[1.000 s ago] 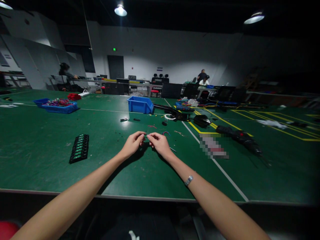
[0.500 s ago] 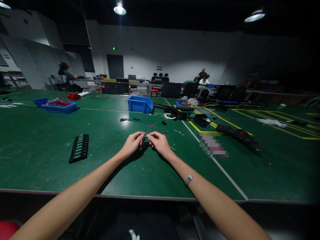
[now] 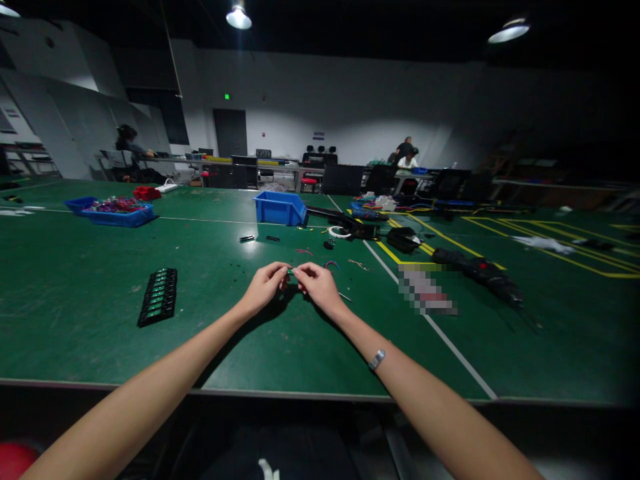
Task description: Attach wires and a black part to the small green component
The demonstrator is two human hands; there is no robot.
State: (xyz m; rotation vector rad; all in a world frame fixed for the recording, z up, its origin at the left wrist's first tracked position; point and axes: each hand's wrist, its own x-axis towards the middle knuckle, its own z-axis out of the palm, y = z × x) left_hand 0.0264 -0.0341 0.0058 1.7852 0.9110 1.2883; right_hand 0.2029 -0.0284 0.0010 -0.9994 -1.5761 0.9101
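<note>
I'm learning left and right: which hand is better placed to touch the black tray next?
Probably the left hand: the black tray lies to its left, and the right hand is farther from it.

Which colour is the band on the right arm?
The band is silver-grey, seen best in the head view.

One black rack (image 3: 171, 295), three lamps (image 3: 239, 18)

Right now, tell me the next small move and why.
Probably steady the small green piece in the grip of the left hand and adjust it slightly with the right hand: both hands pinch it, while the black tray of green strips lies apart, to the left.
</note>
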